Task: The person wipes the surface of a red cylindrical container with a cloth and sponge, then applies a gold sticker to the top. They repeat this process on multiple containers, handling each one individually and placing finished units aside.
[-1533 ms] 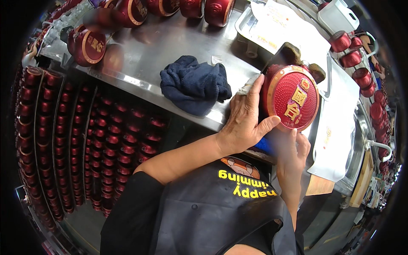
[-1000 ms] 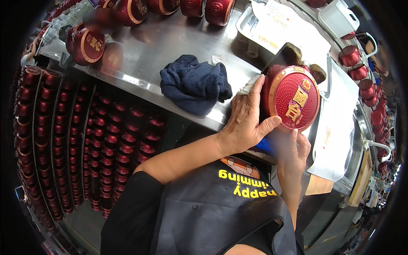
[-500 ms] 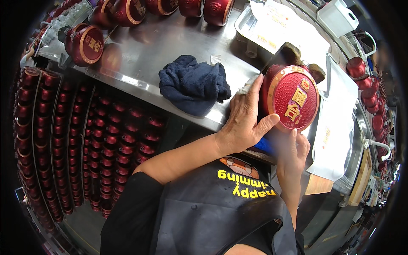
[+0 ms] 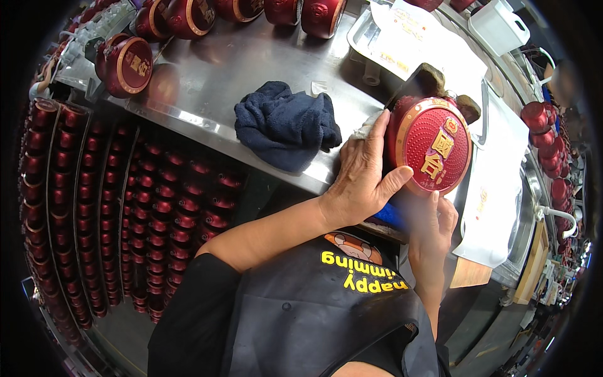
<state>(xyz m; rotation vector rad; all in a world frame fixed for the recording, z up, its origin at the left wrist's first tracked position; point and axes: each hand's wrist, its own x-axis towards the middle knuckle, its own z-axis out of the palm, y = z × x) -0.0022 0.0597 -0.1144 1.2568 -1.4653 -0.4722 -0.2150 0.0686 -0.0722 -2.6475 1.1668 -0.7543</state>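
A round, flat-faced red bottle (image 4: 456, 147) with a gold rim and raised gold characters faces up between my hands. Brown worn pads (image 4: 428, 80) of a holder press close to its far side. My left hand (image 4: 366, 173) grips its left side, with the thumb over the lower left rim and the fingers along the edge. A bit of white cloth (image 4: 367, 128) shows by those fingers. My right hand (image 4: 434, 221) supports the bottle from below, one fingertip on the near rim and the other fingers curled, partly blurred.
A crumpled dark blue towel (image 4: 287, 124) lies on the steel table (image 4: 217, 69). Several red bottles (image 4: 190, 17) stand along its far edge, another (image 4: 129, 66) at far left. Racks of red bottles (image 4: 166, 220) fill the lower left. White sheets (image 4: 493, 195) cover trays at right.
My hands and the bottle between them have hardly moved. On the line at the far right, the red bottles have shifted position, and more red ones now show at the top right.
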